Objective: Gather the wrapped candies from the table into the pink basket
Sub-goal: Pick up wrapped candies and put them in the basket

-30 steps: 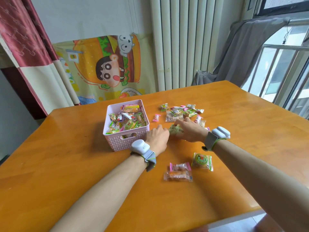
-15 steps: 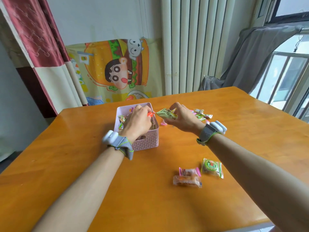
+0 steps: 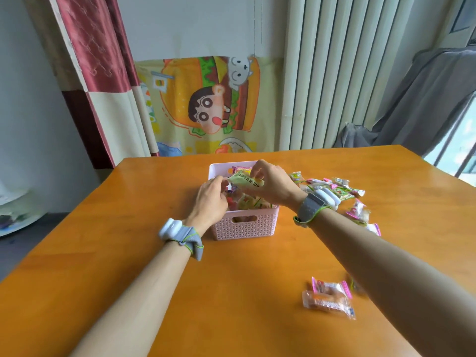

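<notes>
The right forearm (image 3: pixel 386 258) is hiding part of the candy pile (image 3: pixel 340 191) and blurring a green-wrapped candy (image 3: pixel 356 286); both hands are covering the pink basket's (image 3: pixel 244 225) contents.

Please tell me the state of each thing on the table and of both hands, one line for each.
pink basket: upright on the table, partly filled with candies.
green packet: held over the basket.
right hand: fingers pinching the green packet.
left hand: over the basket's left edge; its hold is unclear.
loose candies: scattered right of the basket.
two near candies: lying together on the table.
</notes>
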